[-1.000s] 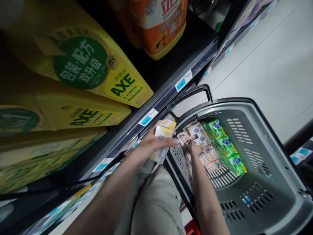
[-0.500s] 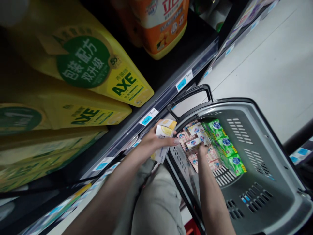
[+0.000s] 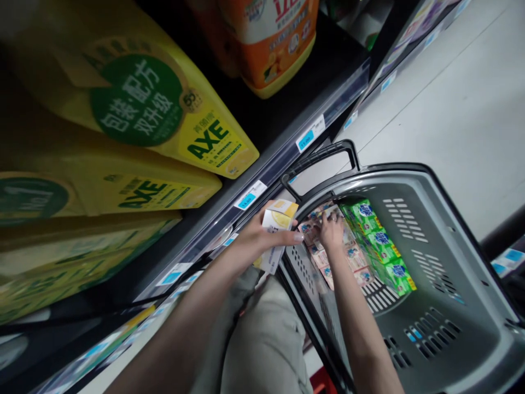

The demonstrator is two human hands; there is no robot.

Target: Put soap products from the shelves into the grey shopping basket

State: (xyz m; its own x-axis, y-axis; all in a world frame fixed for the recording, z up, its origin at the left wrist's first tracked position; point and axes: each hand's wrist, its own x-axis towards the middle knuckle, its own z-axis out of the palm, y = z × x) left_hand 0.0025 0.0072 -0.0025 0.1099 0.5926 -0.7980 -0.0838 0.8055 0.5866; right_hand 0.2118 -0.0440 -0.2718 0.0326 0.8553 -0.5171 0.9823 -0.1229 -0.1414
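Observation:
My left hand (image 3: 256, 238) is closed around a white and yellow carton (image 3: 275, 230), held just outside the left rim of a grey shopping basket (image 3: 447, 262). Reaching down into the basket, my right hand (image 3: 331, 230) rests on a layer of small pink boxes (image 3: 356, 257) at the far left of its floor. Its fingers curl over the boxes at the far end, and I cannot see whether they grip one. A row of green boxes (image 3: 381, 241) lies to the right of the pink ones.
Large yellow AXE detergent jugs (image 3: 156, 115) and an orange jug (image 3: 279, 38) fill the dark shelf on the left, with blue price tags (image 3: 309, 134) along its edge. Pale floor (image 3: 451, 109) lies beyond the basket. My grey trouser leg (image 3: 262, 339) is below.
My right hand has slid farther away across the pink boxes, toward the basket's far left corner. The left hand and its carton have barely moved.

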